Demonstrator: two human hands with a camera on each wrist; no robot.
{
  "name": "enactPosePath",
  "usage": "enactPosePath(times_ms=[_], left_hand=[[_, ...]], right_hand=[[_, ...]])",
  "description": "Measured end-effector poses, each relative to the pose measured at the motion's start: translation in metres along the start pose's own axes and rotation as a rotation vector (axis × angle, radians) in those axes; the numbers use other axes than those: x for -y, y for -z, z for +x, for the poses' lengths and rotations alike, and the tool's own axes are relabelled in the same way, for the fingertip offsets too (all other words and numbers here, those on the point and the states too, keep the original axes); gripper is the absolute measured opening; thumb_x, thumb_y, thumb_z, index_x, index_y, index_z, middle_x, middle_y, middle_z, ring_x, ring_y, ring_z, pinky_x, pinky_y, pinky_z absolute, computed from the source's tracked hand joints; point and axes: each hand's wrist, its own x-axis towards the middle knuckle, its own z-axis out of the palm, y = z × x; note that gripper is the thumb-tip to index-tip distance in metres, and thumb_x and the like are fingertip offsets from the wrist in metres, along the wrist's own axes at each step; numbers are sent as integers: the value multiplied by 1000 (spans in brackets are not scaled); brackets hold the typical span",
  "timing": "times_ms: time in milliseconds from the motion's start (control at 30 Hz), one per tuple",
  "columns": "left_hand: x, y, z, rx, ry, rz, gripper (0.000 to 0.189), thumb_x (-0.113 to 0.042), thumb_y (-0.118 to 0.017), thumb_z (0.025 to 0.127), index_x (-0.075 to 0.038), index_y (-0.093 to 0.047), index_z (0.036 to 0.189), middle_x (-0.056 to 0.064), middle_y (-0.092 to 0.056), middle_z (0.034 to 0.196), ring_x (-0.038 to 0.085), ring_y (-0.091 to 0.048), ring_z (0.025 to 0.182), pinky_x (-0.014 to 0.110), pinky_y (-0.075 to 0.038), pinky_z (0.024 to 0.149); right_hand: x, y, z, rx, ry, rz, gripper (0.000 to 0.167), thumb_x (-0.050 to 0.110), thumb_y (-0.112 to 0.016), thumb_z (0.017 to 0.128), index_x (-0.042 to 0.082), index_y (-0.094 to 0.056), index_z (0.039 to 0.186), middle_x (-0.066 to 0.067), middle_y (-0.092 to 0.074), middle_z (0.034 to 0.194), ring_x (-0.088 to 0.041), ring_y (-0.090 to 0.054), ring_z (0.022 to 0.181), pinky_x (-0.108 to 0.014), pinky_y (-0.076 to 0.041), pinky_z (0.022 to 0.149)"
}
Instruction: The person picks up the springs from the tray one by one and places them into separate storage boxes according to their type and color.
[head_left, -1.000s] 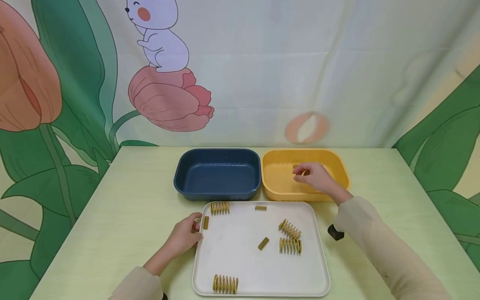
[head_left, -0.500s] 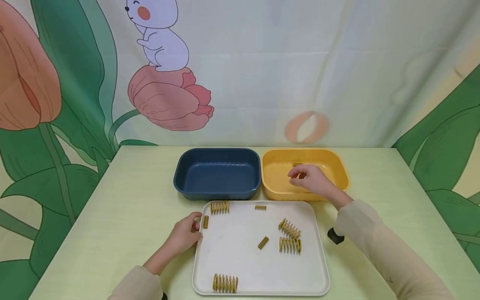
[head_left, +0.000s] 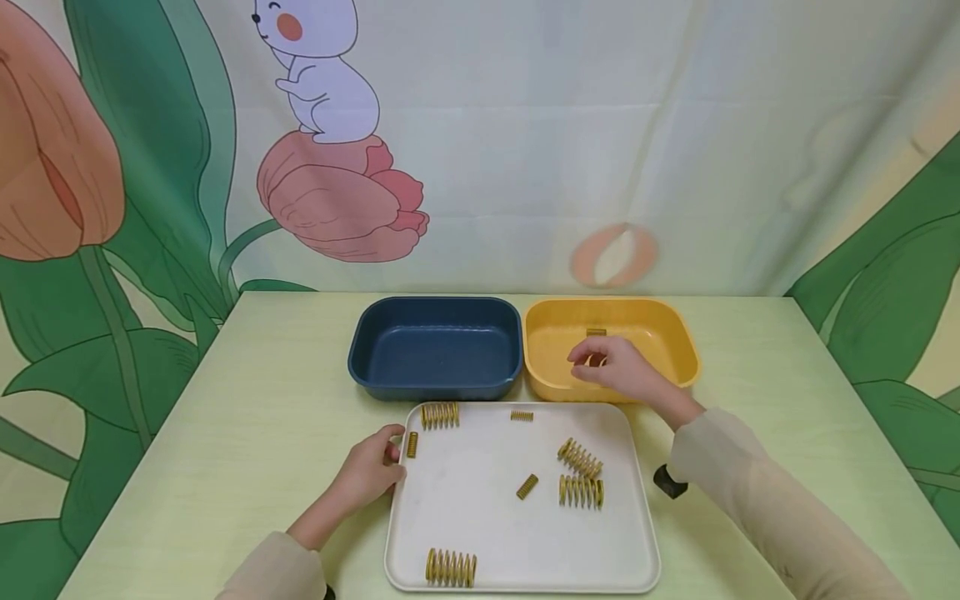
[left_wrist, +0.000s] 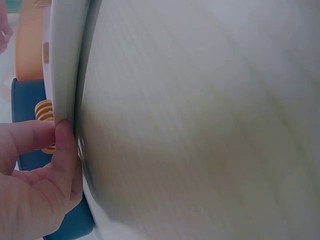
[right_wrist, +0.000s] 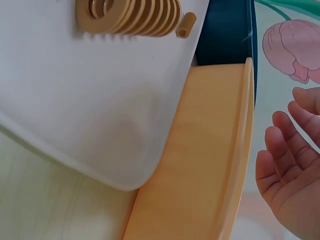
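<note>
At the left edge of a white tray [head_left: 480, 525], my left hand [head_left: 367, 473] pinches the rim between thumb and fingers, as the left wrist view shows. My right hand [head_left: 618, 367] hovers over the yellow bin [head_left: 558, 392], fingers loosely bent and holding nothing. Beyond its fingers a small brass spring [head_left: 596, 332] lies in that bin. The tray bears several thick gold springs, among them a front-left one [head_left: 451, 568] and a right-hand one [head_left: 581, 492]. Three small springs lie there too: one by my left hand [head_left: 412, 445], one at the back [head_left: 521, 416] and one near the middle [head_left: 527, 487].
A dark blue bin [head_left: 435, 392] stands left of the yellow one, side by side behind the tray. A printed curtain [head_left: 487, 167] hangs at the back of the pale green table [head_left: 247, 433]. Black wrist gear [head_left: 670, 482] shows below the right cuff.
My right hand has drifted left and slightly toward the tray over the yellow bin, uncovering the small spring in it. My left hand and the springs on the tray stay put.
</note>
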Motion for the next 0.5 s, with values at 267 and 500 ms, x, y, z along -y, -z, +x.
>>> enactPosePath(times_ms=[267, 500], left_hand=[[1, 0, 0, -2, 3, -4, 50, 5, -56, 69, 2, -46, 118, 7, -49, 79, 12, -45, 63, 22, -41, 50], [-1, 0, 0, 1, 7, -3, 50, 6, -56, 70, 2, -46, 118, 7, -49, 79, 12, -45, 64, 22, -41, 51]], right_hand=[[6, -5, -4, 16, 22, -17, 15, 11, -62, 79, 4, -64, 92, -7, -62, 87, -17, -50, 74, -26, -43, 66], [5, -11, -5, 27, 41, -12, 19, 11, -63, 78, 0, -64, 94, -7, -62, 86, -15, -51, 72, -24, -44, 64]])
